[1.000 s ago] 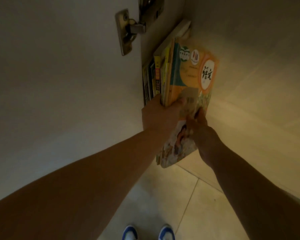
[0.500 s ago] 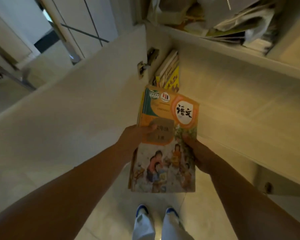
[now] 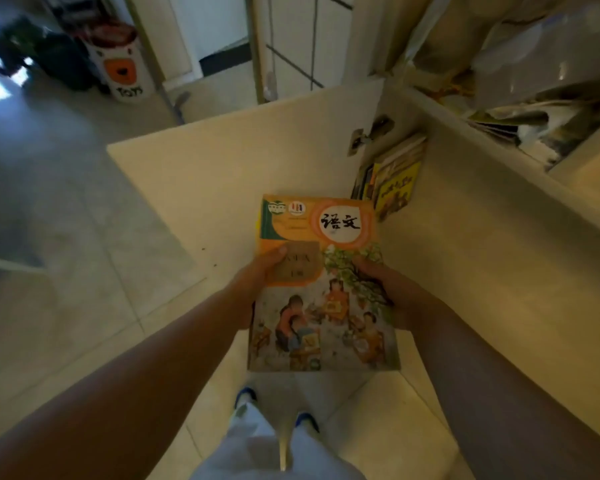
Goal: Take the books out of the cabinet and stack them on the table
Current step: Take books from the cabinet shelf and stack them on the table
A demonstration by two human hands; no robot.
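I hold a small stack of books [image 3: 321, 289] flat in front of me, above the floor; the top one has an orange cover with children drawn on it. My left hand [image 3: 253, 282] grips the stack's left edge, thumb lying on the cover. My right hand [image 3: 392, 292] grips the right edge. Several more books [image 3: 390, 178] stand upright inside the low cabinet [image 3: 492, 237], against its left wall by the hinge. No table shows in the view.
The open cabinet door [image 3: 243, 168] stands to my left. Above the cabinet, a shelf [image 3: 520, 109] carries bags and papers. A white toy bin [image 3: 122, 64] stands on the tiled floor at the far left. My feet are below.
The stack has come out of the cabinet toward me and turned flat. My view has pulled back and up, so the room and the shelf have come into sight.
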